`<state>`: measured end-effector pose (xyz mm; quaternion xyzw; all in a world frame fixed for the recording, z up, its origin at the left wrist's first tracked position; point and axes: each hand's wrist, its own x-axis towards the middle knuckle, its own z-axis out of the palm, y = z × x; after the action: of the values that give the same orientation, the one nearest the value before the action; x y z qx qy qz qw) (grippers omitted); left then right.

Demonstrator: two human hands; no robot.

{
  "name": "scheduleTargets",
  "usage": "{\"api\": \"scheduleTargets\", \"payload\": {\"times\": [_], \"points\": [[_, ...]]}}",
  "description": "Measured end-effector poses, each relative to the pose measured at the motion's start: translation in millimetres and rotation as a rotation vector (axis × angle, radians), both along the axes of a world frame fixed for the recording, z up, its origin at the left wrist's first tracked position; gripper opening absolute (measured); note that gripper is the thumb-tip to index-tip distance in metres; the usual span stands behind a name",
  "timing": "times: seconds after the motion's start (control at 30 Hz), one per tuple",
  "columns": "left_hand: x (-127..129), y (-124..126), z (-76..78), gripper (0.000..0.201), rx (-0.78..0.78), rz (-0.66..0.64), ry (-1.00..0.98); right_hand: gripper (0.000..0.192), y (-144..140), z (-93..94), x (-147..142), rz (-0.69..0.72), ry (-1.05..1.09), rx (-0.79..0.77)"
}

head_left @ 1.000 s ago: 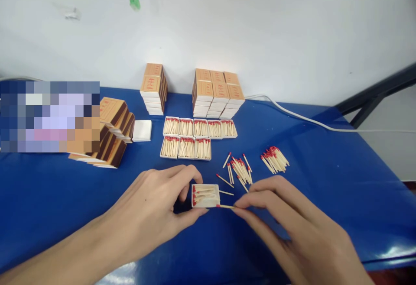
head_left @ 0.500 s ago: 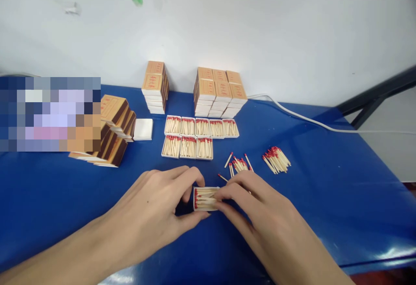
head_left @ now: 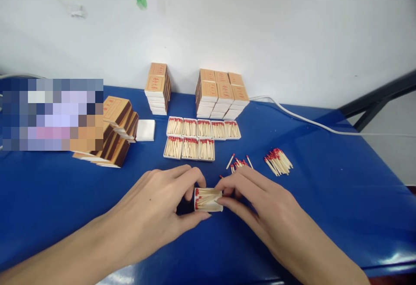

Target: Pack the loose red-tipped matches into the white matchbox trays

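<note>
My left hand [head_left: 162,198] grips a small white matchbox tray [head_left: 212,207] between its thumb and fingers, holding it by its long sides. Red-headed matches [head_left: 203,198] lie in the tray with their heads to the left, and bare white bottom shows at its lower right. Over the tray's right end, my right hand [head_left: 263,198] has thumb and fingers closed on the tail ends of matches; its fingertips partly hide them. Just beyond that hand, a loose cluster of matches [head_left: 239,163] lies partly covered by it.
Filled match trays [head_left: 189,147] stand in two rows ahead. Behind them, closed matchboxes are stacked in a left pile [head_left: 156,83] and a wider pile [head_left: 217,92]. More matchboxes [head_left: 118,111] and a white tray [head_left: 145,130] sit left. A match heap [head_left: 278,162] and white cable [head_left: 299,117] are right.
The matches in the tray have shifted, baring some of its white bottom. My right hand has moved slightly at the tray's right end, while my left hand keeps its grip. The view has shifted slightly.
</note>
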<state>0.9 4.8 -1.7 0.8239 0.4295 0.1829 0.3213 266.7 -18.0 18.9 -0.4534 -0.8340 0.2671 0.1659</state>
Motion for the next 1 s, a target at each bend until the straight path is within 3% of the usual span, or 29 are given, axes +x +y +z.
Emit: {"api": "scheduleTargets", "payload": {"times": [0.27, 0.43, 0.53, 0.63, 0.73, 0.83, 1.0], "points": [[-1, 2, 1.9, 0.022, -0.031, -0.015, 0.003, 0.014, -4, -2.8, -13, -0.164, 0.034, -0.037], [1, 3, 1.8, 0.020, -0.032, -0.006, 0.009, 0.014, -4, -1.9, -17, -0.161, 0.023, 0.069], [1, 3, 2.2, 0.019, -0.023, 0.016, 0.007, 0.011, -7, 0.2, -13, -0.296, 0.021, 0.185], [1, 3, 3.2, 0.020, -0.021, 0.038, 0.009, 0.028, -13, -2.4, -4, -0.602, -0.092, 0.351], [1, 3, 4.3, 0.020, -0.015, 0.044, 0.013, 0.061, -18, -10.2, 4, -0.806, -0.261, 0.367], [1, 2, 4.5, 0.020, -0.022, 0.045, 0.025, 0.076, -19, -19.1, 6, -0.860, -0.341, 0.296], [1, 2, 3.9, 0.018, -0.009, 0.053, 0.036, 0.076, -10, -22.3, -1, -0.836, -0.288, 0.274]]}}
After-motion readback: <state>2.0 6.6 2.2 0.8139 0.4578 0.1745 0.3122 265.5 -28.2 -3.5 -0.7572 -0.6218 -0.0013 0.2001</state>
